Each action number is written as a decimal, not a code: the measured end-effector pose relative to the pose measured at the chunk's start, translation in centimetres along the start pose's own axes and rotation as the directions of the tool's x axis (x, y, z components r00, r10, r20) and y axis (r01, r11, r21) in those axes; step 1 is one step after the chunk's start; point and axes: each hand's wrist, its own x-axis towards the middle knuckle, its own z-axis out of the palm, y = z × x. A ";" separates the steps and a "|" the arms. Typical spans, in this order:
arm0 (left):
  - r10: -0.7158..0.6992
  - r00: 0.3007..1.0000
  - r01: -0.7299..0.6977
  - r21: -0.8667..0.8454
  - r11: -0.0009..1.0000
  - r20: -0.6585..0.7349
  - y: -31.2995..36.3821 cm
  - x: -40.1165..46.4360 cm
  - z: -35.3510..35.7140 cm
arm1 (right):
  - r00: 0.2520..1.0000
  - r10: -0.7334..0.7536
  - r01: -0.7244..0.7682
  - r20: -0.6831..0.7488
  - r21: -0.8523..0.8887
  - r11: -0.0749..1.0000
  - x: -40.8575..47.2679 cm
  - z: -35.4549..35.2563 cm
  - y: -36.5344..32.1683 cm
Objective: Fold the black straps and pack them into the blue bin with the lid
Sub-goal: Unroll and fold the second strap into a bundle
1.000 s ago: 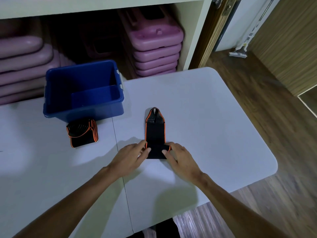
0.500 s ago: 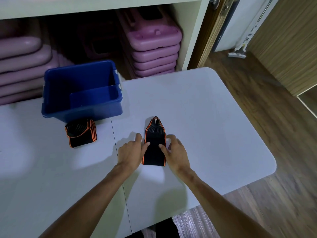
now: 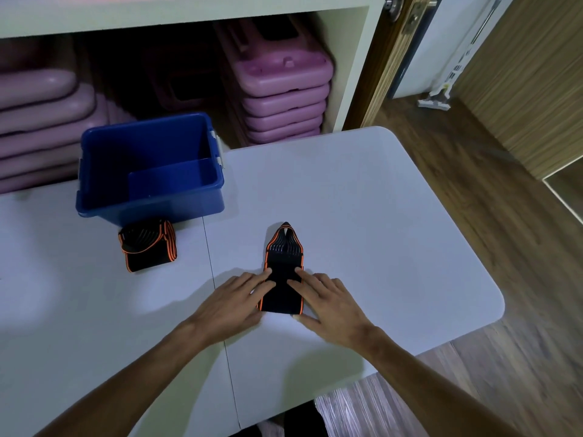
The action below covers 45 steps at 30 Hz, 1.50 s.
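your left hand [image 3: 235, 302] and right hand [image 3: 328, 302], a second ago pinching the near end, now lie flat and open on the folded black strap [image 3: 283, 272] mid-table [image 3: 394, 247]; it looks ready for the blue bin [image 3: 151, 203], beside another folded strap [image 3: 146, 246].

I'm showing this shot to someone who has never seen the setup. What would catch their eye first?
Probably the two hands, left hand and right hand, pressing flat on a black strap with orange edging mid-table. Next, the open blue bin at the table's far left, with a second folded strap lying just in front of it. Behind, stacked purple steps fill the shelf.
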 end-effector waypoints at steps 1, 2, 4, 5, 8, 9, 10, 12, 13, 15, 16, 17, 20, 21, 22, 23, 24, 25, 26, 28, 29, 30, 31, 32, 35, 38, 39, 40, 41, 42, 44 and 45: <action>-0.009 1.000 0.009 -0.023 1.000 -0.025 0.2 0.0 -0.1 | 1.000 0.001 -0.001 -0.005 0.035 0.999 0.0 -0.1 0.0; -0.031 0.998 0.027 -0.070 0.997 -0.052 0.4 0.1 -0.4 | 1.000 0.007 -0.005 -0.020 0.088 0.996 0.0 -0.3 -0.1; -0.111 0.990 0.095 -0.181 0.979 -0.084 1.0 0.6 -1.5 | 0.996 0.071 -0.056 -0.049 0.252 0.966 0.2 -1.2 -0.4; -0.175 0.982 0.151 -0.246 0.957 -0.078 1.3 1.0 -2.2 | 0.989 0.135 -0.109 -0.052 0.349 0.931 0.4 -1.8 -0.7; -0.378 0.926 0.327 -0.501 0.801 0.001 1.7 2.5 -3.4 | 0.939 0.344 -0.283 0.009 0.588 0.757 2.1 -3.0 -1.4; -0.425 0.905 0.361 -0.568 0.739 0.022 1.6 3.0 -3.3 | 0.918 0.394 -0.326 0.036 0.634 0.701 2.7 -3.2 -1.5; -0.470 0.882 0.390 -0.610 0.690 0.033 1.5 3.5 -3.2 | 0.900 0.433 -0.354 0.053 0.671 0.652 3.4 -3.2 -1.5; -0.560 0.828 0.458 -0.612 0.645 0.030 1.2 4.3 -2.7 | 0.878 0.468 -0.389 0.096 0.713 0.584 4.3 -2.9 -1.2; -0.599 0.801 0.491 -0.601 0.631 0.026 1.1 4.6 -2.4 | 0.873 0.469 -0.407 0.130 0.725 0.556 4.6 -2.9 -1.1; -0.643 0.759 0.536 -0.656 0.531 0.101 1.0 5.2 -2.4 | 0.865 0.457 -0.426 0.206 0.783 0.454 5.0 -3.2 -1.1; -0.639 0.745 0.555 -0.708 0.436 0.191 1.0 5.4 -2.6 | 0.861 0.446 -0.431 0.244 0.815 0.387 5.1 -3.6 -1.2; -0.613 0.738 0.574 -0.739 0.353 0.281 1.0 5.6 -2.9 | 0.861 0.434 -0.431 0.265 0.832 0.348 5.2 -4.0 -1.3; -0.542 0.747 0.605 -0.732 0.314 0.385 0.6 5.4 -3.9 | 0.859 0.441 -0.419 0.260 0.852 0.314 5.2 -4.6 -1.3; -0.545 0.760 0.583 -0.741 0.333 0.354 0.6 5.3 -4.1 | 0.856 0.459 -0.416 0.238 0.845 0.337 5.3 -4.5 -1.3; -0.555 0.783 0.538 -0.754 0.376 0.282 0.7 5.1 -4.2 | 0.853 0.481 -0.406 0.203 0.837 0.368 5.3 -4.5 -1.5; -0.561 0.811 0.473 -0.752 0.460 0.167 0.8 4.8 -4.3 | 0.855 0.497 -0.385 0.147 0.823 0.418 5.2 -4.4 -1.7; -0.545 0.837 0.405 -0.714 0.572 0.038 0.9 4.4 -4.3 | 0.866 0.493 -0.345 0.080 0.810 0.474 5.0 -4.4 -2.0; -0.502 0.862 0.341 -0.648 0.681 -0.074 1.1 3.9 -4.2 | 0.885 0.464 -0.290 0.017 0.800 0.525 4.7 -4.4 -2.3; -0.440 0.887 0.287 -0.580 0.762 -0.140 1.2 3.2 -3.9 | 0.907 0.419 -0.238 -0.024 0.794 0.559 4.3 -4.1 -2.6; -0.315 0.940 0.219 -0.476 0.852 -0.131 1.3 1.6 -2.8 | 0.948 0.317 -0.175 -0.030 0.782 0.599 3.1 -3.2 -3.1; -0.271 0.959 0.207 -0.442 0.873 -0.087 1.3 0.8 -2.0 | 0.962 0.273 -0.164 -0.012 0.773 0.612 2.4 -2.7 -3.2; -0.259 0.965 0.216 -0.433 0.875 -0.042 1.4 0.0 -1.2 | 0.971 0.238 -0.150 -0.003 0.766 0.625 1.8 -2.1 -3.2; -0.275 0.961 0.235 -0.464 0.854 -0.021 1.7 -0.7 -0.8 | 0.975 0.222 -0.139 -0.005 0.766 0.628 1.3 -1.6 -3.3; -0.319 0.947 0.254 -0.538 0.804 -0.031 2.1 -1.0 -0.4 | 0.972 0.233 -0.137 -0.013 0.778 0.614 1.1 -1.2 -3.3; -0.582 0.807 0.272 -0.816 0.511 -0.095 3.9 0.1 -0.4 | 0.926 0.376 -0.197 -0.021 0.824 0.532 1.7 -1.0 -3.8; -0.831 0.554 0.381 -0.902 0.205 0.044 4.5 2.5 -1.1 | 0.858 0.512 -0.296 0.032 0.846 0.443 3.2 -1.3 -4.0; -0.869 0.486 0.410 -0.903 0.130 0.096 4.4 3.2 -1.2 | 0.843 0.534 -0.336 0.067 0.841 0.424 3.7 -1.4 -4.0; -0.887 0.441 0.430 -0.900 0.073 0.138 4.3 3.7 -1.2 | 0.837 0.541 -0.363 0.082 0.823 0.437 4.1 -1.4 -3.9; -0.892 0.418 0.443 -0.896 0.035 0.171 4.1 4.1 -1.2 | 0.842 0.533 -0.377 0.087 0.801 0.465 4.4 -1.5 -3.8; -0.893 0.405 0.455 -0.890 0.009 0.198 4.0 4.3 -1.2 | 0.851 0.518 -0.376 0.087 0.789 0.486 4.5 -1.5 -3.6; -0.891 0.402 0.465 -0.885 0.003 0.209 3.9 4.7 -1.3 | 0.866 0.495 -0.356 0.072 0.785 0.508 4.7 -1.6 -3.2; -0.893 0.405 0.467 -0.884 0.015 0.198 3.9 4.8 -1.3 | 0.870 0.488 -0.349 0.068 0.785 0.512 4.7 -1.6 -3.1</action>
